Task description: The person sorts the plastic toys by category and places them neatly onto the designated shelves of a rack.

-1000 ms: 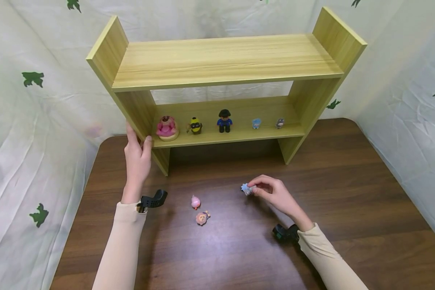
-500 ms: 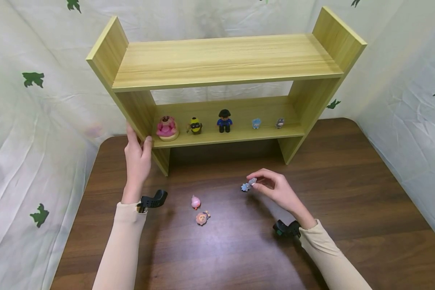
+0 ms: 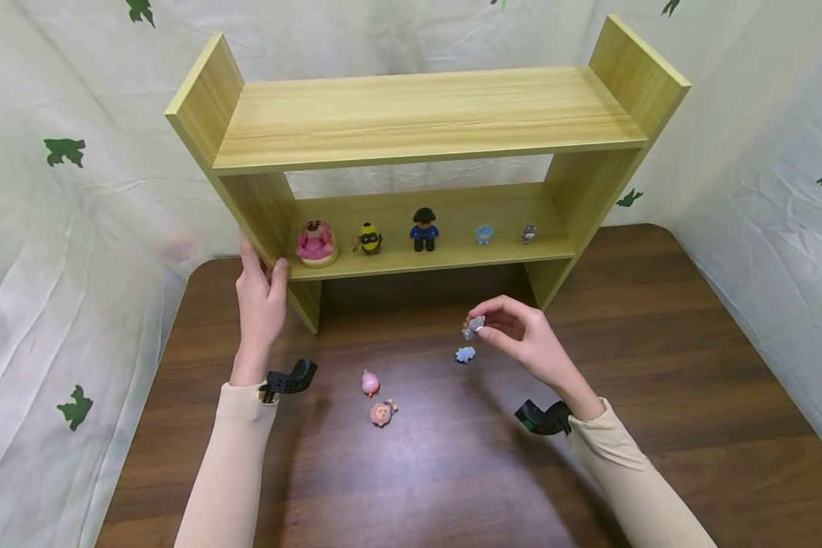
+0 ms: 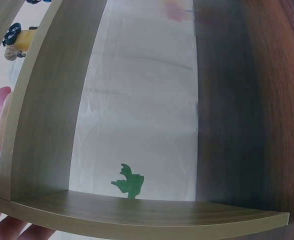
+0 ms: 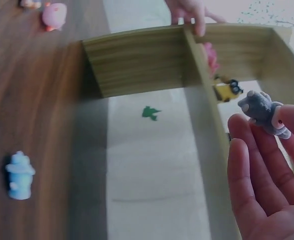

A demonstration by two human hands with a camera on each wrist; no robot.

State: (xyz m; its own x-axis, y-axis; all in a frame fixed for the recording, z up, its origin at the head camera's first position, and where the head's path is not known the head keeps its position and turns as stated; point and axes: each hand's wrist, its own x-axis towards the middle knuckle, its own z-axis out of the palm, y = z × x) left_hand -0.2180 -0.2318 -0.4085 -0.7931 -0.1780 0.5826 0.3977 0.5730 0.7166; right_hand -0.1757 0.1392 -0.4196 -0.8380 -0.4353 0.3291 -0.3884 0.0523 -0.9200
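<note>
My right hand [image 3: 526, 339] pinches a small grey animal figurine [image 3: 473, 327] between thumb and fingers, above the table in front of the shelf. The right wrist view shows this figurine [image 5: 259, 110] tilted, with pale ears. Just below it in the head view, a light-blue figurine [image 3: 464, 355] lies on the table. My left hand [image 3: 262, 301] grips the left side panel of the wooden shelf [image 3: 425, 156], thumb at the front edge and fingers along the outside. In the left wrist view, fingertips [image 4: 7, 229] show beyond the panel.
On the middle board stand a pink bear [image 3: 316, 242], a yellow goggled figure [image 3: 369, 238], a blue-shirted figure [image 3: 424, 228], a blue figurine [image 3: 484, 234] and a grey one [image 3: 528, 233]. A pink figurine [image 3: 370, 382] and a lion-like one [image 3: 380, 413] lie on the table [image 3: 411, 487].
My right hand has lifted the grey figurine up and away from the light-blue one, which stays on the table. The left hand keeps its place on the shelf.
</note>
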